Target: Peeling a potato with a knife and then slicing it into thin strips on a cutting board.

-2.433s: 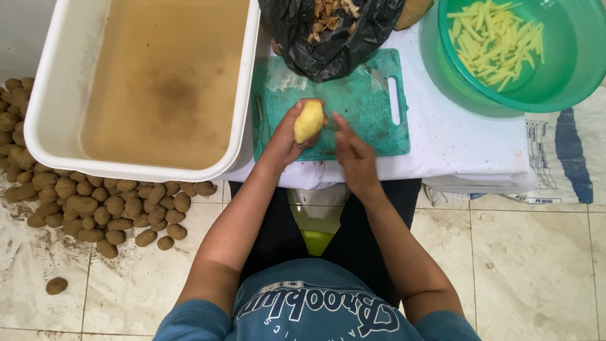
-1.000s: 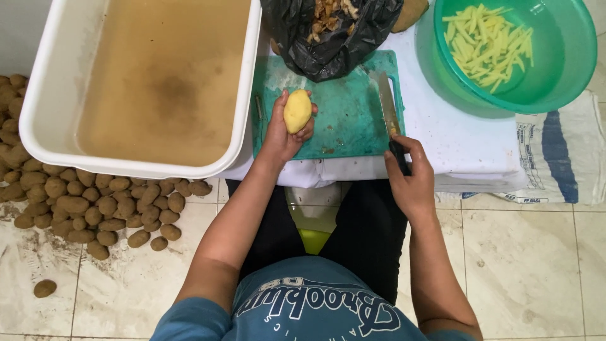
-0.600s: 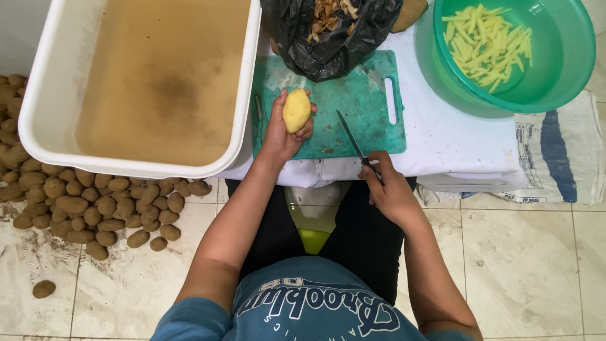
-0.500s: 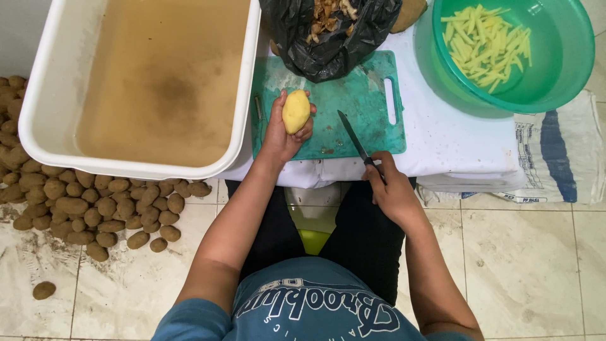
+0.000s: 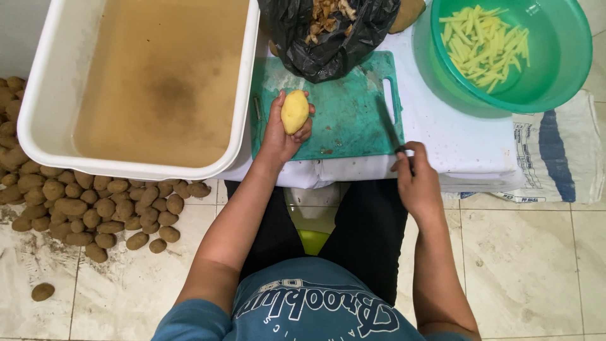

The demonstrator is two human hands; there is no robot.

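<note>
My left hand (image 5: 279,134) holds a peeled yellow potato (image 5: 295,112) upright over the left part of a green cutting board (image 5: 341,120). My right hand (image 5: 413,180) grips the dark handle of a knife (image 5: 392,131) at the board's right edge, near the front of the table; its blade points away from me across the board's handle slot. The two hands are well apart.
A white tub of murky water (image 5: 145,82) stands to the left. A black bag of peelings (image 5: 328,31) lies behind the board. A green basin (image 5: 549,76) at the right holds cut potato sticks (image 5: 489,44). Several unpeeled potatoes (image 5: 76,202) lie on the floor tiles.
My right hand left the potato, went to the right and took up the knife, then swung its blade around at the board's right edge. My left hand keeps the potato upright.
</note>
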